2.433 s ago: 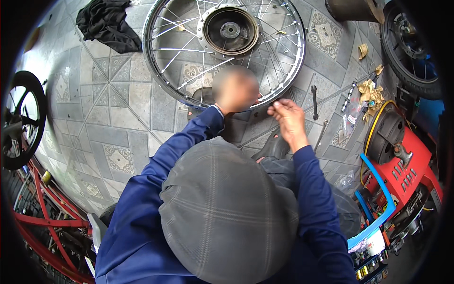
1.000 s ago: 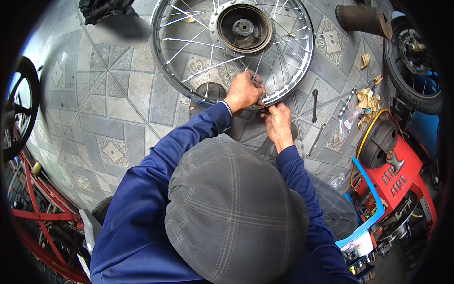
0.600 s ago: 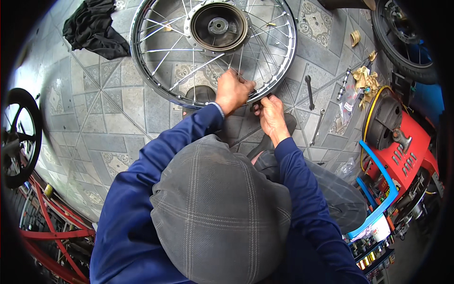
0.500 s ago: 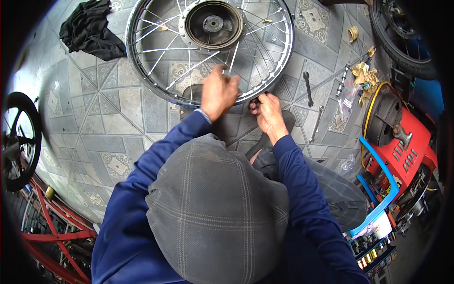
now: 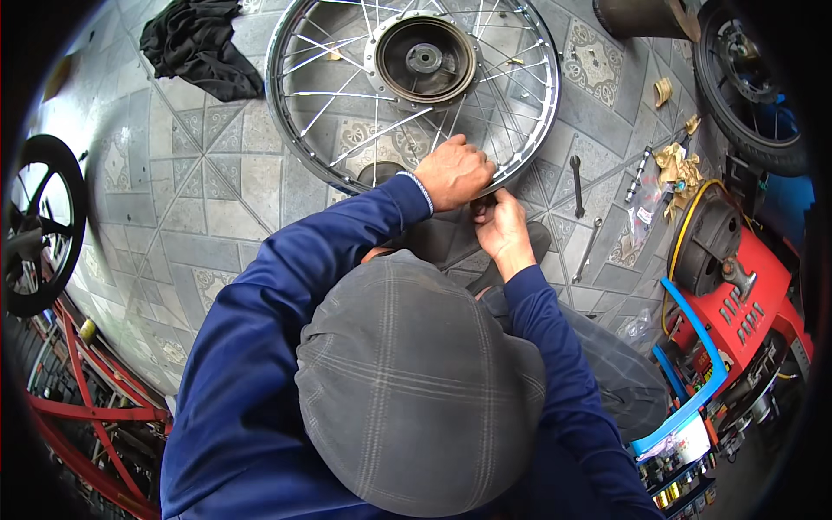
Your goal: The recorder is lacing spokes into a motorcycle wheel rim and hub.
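Now both hands meet at the rim (image 5: pixel 552 87).
Head view: we note the left hand (image 5: pixel 457 172), just before lifted over the spokes (image 5: pixel 382 137), back beside the right hand (image 5: pixel 504 227), so both share one spot. Left fingers curl down, right fingers bunch just below; we cannot tell what either grips. Wheel (image 5: pixel 425 59) lies ahead of the person, over tiles (image 5: pixel 208 225).

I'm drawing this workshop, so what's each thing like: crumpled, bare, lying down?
Spoked wheel: no tyre on
Left hand: curled at the rim
Right hand: curled beside it
Upper-right wheel: tyre on
Black cloth: crumpled
Dark wrench: on the floor
Thin wrench: on the floor
Brown paper: crumpled
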### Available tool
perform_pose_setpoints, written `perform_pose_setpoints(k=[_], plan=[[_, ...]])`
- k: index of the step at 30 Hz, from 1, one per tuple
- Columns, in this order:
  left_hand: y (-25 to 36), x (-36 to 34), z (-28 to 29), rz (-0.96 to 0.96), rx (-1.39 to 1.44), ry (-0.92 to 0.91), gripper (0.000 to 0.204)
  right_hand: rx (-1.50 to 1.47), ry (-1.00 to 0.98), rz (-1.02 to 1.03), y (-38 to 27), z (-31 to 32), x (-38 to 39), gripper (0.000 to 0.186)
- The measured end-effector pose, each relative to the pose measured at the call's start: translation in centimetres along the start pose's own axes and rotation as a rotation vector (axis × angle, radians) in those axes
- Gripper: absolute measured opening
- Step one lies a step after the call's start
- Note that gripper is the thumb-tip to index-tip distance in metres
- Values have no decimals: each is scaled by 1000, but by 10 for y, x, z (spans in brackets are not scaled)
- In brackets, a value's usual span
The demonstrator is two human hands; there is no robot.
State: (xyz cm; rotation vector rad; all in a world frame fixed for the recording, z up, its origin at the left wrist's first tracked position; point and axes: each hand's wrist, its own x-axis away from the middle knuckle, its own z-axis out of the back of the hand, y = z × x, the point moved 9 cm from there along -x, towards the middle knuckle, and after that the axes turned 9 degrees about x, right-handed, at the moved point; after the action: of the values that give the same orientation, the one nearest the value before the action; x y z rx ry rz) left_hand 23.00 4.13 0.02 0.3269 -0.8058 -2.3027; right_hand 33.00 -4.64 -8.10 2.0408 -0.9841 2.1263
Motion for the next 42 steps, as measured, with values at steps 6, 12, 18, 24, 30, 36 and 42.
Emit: perform_pose_setpoints(k=[6, 12, 18, 24, 30, 36, 42], plan=[[-7, -11, 1, 82, 98, 0, 22, 61, -49, -3, -11, -1, 5, 18], [-11, -13, -3, 147, 46, 6, 26, 85, 69, 62, -16, 4, 4, 20], [-17, -19, -1, 219, 156, -58, 25, 107, -2, 18, -14, 5, -1, 23], [-14, -13, -7, 172, 130, -91, 23, 74, 151, 111, -20, 6, 9, 24], [-18, -13, 3, 221, 209, -46, 25, 122, 80, 126, -28, -10, 22, 51], [-19, -18, -10, 266, 166, -80, 27, 352, 105, 148, -39, -22, 30, 51], [-18, -19, -7, 278, 188, -268, 30, 343, 186, 134, -35, -16, 29, 44]])
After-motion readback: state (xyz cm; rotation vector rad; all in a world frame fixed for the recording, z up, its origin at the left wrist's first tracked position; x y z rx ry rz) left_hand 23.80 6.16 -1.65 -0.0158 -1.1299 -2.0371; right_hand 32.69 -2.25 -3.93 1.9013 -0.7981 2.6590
